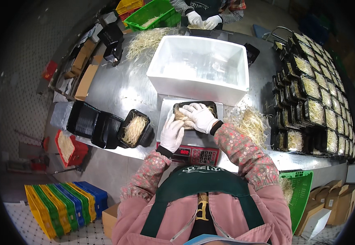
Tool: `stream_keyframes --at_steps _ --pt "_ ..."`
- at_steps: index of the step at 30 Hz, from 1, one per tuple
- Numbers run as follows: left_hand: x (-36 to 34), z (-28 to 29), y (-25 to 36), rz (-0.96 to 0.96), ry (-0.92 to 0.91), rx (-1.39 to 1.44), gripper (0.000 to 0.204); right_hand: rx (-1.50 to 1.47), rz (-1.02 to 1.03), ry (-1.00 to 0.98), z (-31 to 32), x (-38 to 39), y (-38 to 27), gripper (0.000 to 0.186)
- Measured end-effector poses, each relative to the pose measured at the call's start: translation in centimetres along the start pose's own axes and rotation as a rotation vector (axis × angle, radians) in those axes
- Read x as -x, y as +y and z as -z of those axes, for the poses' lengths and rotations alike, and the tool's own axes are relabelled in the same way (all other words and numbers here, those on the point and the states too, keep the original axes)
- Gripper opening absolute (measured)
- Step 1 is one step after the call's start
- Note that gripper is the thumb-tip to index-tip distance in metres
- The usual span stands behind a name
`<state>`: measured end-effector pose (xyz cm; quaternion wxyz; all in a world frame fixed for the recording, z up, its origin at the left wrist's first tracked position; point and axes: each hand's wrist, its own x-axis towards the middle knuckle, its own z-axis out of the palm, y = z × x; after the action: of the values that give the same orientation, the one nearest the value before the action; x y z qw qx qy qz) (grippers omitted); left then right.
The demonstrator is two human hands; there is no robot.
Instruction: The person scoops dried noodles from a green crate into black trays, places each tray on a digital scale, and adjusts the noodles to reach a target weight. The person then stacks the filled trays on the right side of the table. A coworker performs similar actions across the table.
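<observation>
A black plastic tray [212, 107] of pale bean sprouts [180, 115] sits on the metal plate of a scale [205, 157] with a red keypad panel. My right hand [198, 117], in a white glove, lies over the tray with fingers spread on the sprouts. At the tray's near left corner is my left hand [172, 132], also gloved, its fingers stretched out and touching the tray's edge. Both hands hide part of the contents. Left of the scale stands another filled black tray [135, 128], beside nested empty trays [91, 122].
A large white foam box [198, 83] stands just beyond the scale. Loose sprouts lie in a heap [249, 125] to the right and another pile [146, 44] at the far left. Stacked filled trays [316, 110] line the right end. Across the table, a co-worker's gloved hands [204, 19] handle sprouts.
</observation>
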<state>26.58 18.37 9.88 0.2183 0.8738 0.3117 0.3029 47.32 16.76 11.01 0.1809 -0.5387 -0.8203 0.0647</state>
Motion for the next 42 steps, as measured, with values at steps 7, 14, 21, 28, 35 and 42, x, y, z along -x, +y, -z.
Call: stream_keyframes --at_steps 7,14,21,28,35,42 --pt "-2.5 -3.1 -0.1 0.125 -0.144 -0.599 0.053 0.060 0.001 0.018 -0.7 0.4 0.2 0.057" --pt "-2.8 -2.5 -0.5 0.149 -0.083 -0.438 0.071 -0.130 -0.049 -0.008 0.3 -0.1 0.6 0.072" --pt "-2.0 1.8 0.1 0.274 0.105 0.376 0.063 -0.384 -0.029 0.060 6.8 2.8 2.6 0.084" --pt "-4.0 0.0 1.1 0.135 0.041 0.007 0.063 -0.693 -0.328 0.462 5.8 5.8 2.5 0.065" --pt "-4.8 -5.8 1.2 0.040 -0.398 -0.507 0.066 -0.193 -0.372 0.106 -1.9 3.3 -0.1 0.081" --pt "-4.6 -2.6 2.7 -0.024 -0.089 -0.146 0.053 -0.398 -0.490 0.323 9.3 -0.5 8.9 0.055"
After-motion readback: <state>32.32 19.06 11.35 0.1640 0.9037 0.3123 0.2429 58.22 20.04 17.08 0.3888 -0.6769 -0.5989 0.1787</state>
